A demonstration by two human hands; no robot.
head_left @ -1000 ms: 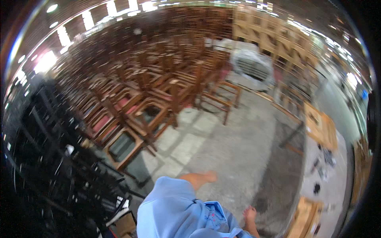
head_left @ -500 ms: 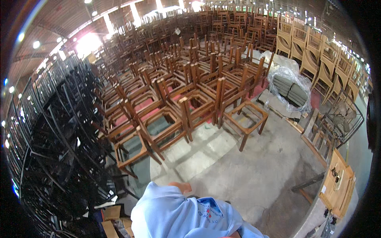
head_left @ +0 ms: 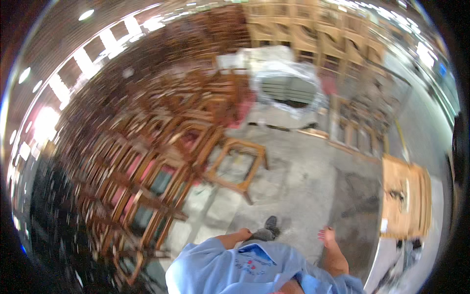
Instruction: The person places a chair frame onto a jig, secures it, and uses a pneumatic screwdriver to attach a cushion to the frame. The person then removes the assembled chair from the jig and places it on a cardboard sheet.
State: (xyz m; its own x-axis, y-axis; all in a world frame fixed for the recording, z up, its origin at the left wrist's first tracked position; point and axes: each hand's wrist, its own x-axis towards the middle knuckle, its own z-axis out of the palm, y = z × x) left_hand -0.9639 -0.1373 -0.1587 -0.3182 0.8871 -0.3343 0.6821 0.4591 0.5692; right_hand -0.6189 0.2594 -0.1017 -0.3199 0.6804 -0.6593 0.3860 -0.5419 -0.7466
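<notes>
Right hand (head_left: 327, 236): it hangs free over the grey floor (head_left: 303, 186), fingers loose and open, holding nothing.
Left hand (head_left: 243, 232): it sits low by the blue shirt (head_left: 230, 267). It is small and partly hidden, so I cannot tell if it is open or closed. Nothing shows in it.
Shoe (head_left: 270, 226): one dark shoe is on the floor, just beside the left hand in the picture.
Lone chair frame (head_left: 240, 164): a wooden chair frame with no seat stands on the floor, at the right edge of the big pile. It is the thing nearest the hands, but well apart from them.
Chair pile (head_left: 147, 161): lots of brown wooden chairs fill the left side, and they look blurry.
Wrapped stack (head_left: 289, 90): grey things under clear plastic sit near the far edge of the floor.
Wooden table (head_left: 404, 196): it is by the right edge of the floor.
What changed: half a second ago the hands were nearly hidden under the shirt; now both show. The view has swung, so the table looks bigger and closer, and the picture is blurrier.
</notes>
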